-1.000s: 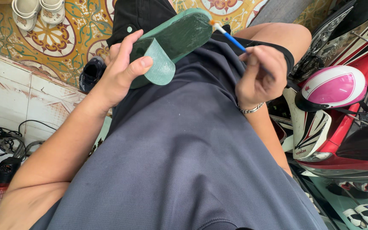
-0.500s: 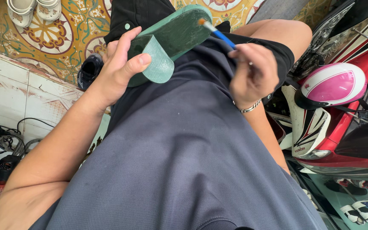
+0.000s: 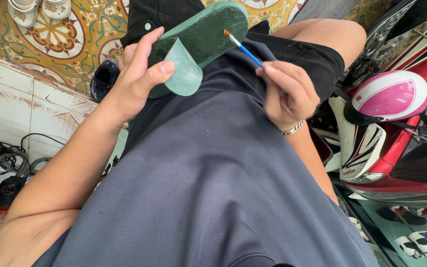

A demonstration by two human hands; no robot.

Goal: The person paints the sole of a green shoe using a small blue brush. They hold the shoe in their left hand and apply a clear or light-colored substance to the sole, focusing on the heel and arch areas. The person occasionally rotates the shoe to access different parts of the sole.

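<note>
Brush (image 3: 242,48) tip on green sole (image 3: 208,34)

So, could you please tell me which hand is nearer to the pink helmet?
Right. The right hand, holding the small paintbrush, sits just left of the pink helmet; the left hand grips the green sandal farther away.

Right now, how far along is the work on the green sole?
Done: a flap is peeled up off the green sole, pinned open by the left hand. In hand: the right hand has the brush tip on the exposed sole. Left: the flap is not yet pressed down; how much is coated can't be judged.
</note>
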